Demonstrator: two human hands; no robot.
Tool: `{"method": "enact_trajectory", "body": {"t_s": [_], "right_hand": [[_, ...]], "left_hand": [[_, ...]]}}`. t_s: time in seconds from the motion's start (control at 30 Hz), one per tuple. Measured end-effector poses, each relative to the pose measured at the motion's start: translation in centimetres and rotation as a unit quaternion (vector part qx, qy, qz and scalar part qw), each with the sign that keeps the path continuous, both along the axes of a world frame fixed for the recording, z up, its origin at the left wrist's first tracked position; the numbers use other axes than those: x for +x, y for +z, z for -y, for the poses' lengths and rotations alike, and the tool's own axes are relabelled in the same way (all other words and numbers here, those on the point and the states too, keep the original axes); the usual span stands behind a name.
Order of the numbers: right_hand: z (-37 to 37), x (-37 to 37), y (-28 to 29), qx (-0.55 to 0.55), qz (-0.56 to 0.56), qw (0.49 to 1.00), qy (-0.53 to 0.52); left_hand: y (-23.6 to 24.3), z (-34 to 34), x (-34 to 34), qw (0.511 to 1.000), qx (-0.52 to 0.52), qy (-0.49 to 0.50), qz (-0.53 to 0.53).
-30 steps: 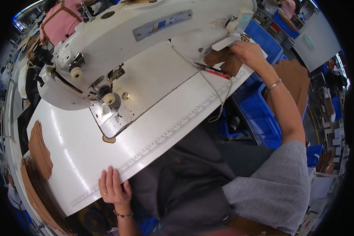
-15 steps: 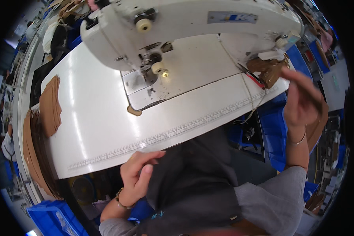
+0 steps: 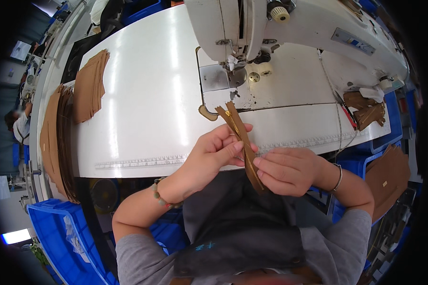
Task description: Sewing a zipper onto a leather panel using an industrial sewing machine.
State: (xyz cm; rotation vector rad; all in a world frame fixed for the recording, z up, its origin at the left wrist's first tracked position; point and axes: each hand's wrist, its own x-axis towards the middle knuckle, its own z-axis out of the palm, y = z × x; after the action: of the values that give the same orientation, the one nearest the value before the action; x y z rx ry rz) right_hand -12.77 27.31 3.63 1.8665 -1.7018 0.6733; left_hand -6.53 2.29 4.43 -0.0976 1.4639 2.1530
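A short brown zipper point(image 3: 242, 140) with gold metal teeth is held slantwise over the front edge of the sewing table point(image 3: 133, 118). My left hand point(image 3: 219, 149) pinches it around the middle, thumb on top. Lower down, my right hand point(image 3: 287, 170) has its fingers closed on the zipper's edge. The gold slider sits near the upper end, which points toward the sewing machine point(image 3: 242, 42). That end lies just short of the needle area and is apart from the presser foot point(image 3: 233, 71).
Two stacks of brown fabric pieces point(image 3: 91, 85) point(image 3: 57, 142) lie at the left. More brown zippers point(image 3: 370, 114) rest at the right beside red-handled scissors point(image 3: 351, 116) and a cord point(image 3: 337, 118). Blue bins point(image 3: 50, 221) stand below, and brown panels point(image 3: 389, 178) fill one at right.
My right hand has come from the far right to the middle, and a zipper is now in both hands. My left hand has risen from the table edge to meet it.
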Motion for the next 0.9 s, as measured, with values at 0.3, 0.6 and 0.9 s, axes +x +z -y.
{"method": "enact_trajectory", "body": {"t_s": [0.3, 0.6, 0.9], "right_hand": [[2.8, -5.5, 0.0, 0.013, 0.021, 0.999, 0.023], [3.9, -8.1, -1.3, 0.038, 0.03, 0.999, 0.005], [3.7, -7.9, -1.4, 0.057, 0.033, 0.997, -0.026]], "left_hand": [[0.4, -0.4, -0.2, 0.998, 0.036, -0.053, 0.008], [-0.6, 4.6, -8.5, 0.661, -0.623, 0.085, -0.41], [-1.8, 4.0, -8.6, 0.423, -0.756, -0.003, -0.5]]}}
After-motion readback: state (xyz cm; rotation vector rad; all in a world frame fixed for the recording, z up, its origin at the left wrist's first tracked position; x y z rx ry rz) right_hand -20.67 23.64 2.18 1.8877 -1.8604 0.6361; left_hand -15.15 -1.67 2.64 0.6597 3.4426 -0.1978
